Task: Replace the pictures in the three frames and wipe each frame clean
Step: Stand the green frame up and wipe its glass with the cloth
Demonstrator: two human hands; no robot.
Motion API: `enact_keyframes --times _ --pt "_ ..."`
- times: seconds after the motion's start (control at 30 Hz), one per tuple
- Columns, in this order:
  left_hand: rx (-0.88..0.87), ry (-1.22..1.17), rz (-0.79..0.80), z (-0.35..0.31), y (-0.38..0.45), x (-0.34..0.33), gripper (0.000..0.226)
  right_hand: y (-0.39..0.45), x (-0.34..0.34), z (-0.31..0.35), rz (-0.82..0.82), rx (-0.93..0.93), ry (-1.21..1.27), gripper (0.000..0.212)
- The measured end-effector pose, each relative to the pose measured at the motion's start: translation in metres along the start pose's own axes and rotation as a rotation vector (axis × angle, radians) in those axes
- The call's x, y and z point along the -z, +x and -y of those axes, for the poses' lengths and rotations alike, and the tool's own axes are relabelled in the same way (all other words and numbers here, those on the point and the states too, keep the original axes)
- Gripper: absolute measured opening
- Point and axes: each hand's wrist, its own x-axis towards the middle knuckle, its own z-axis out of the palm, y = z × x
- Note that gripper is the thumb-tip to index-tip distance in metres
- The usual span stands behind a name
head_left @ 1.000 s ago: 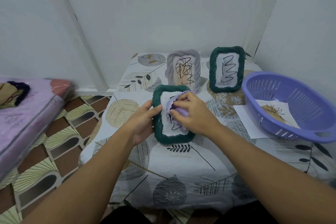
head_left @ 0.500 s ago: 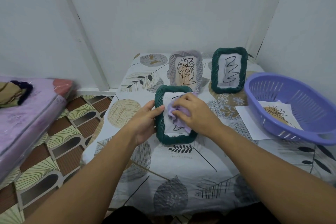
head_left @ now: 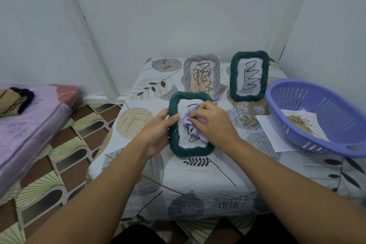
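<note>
Green frame point(head_left: 190, 125) in front sits near the middle of the table point(head_left: 198, 184), tipped up a bit toward the person. It has a white picture with black squiggly lines inside. The left hand point(head_left: 158, 132) holds the frame by its left edge, with the thumb pressed on the front of the rim and the fingers tucked behind. The right hand point(head_left: 212, 123) has its fingers bunched together, squeezing a soft purple cloth point(head_left: 193, 127) and pushing it onto the glass. The cloth covers most of the middle of the picture.

Behind this frame stands a grey frame point(head_left: 202, 75) with a leaf drawing and black scribbles on it. Just beside that, to the right, a second green frame point(head_left: 249, 76) stands up with more black squiggles inside.

Off to the right is a purple basket point(head_left: 316, 113) with holes in its sides. A leaf picture point(head_left: 299, 123) lies inside it. A white paper point(head_left: 271, 132) pokes out from under the basket.

The table has a cloth with leaves printed on it. Far to the left is a pink mattress point(head_left: 29, 128).
</note>
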Motion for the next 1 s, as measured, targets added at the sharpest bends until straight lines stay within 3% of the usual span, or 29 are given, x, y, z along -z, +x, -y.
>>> enact_keyframes --times 1.0 --pt "-0.025 -0.006 0.017 -0.002 -0.005 -0.005 0.030 0.004 0.000 0.012 -0.044 -0.019 -0.013 0.008"
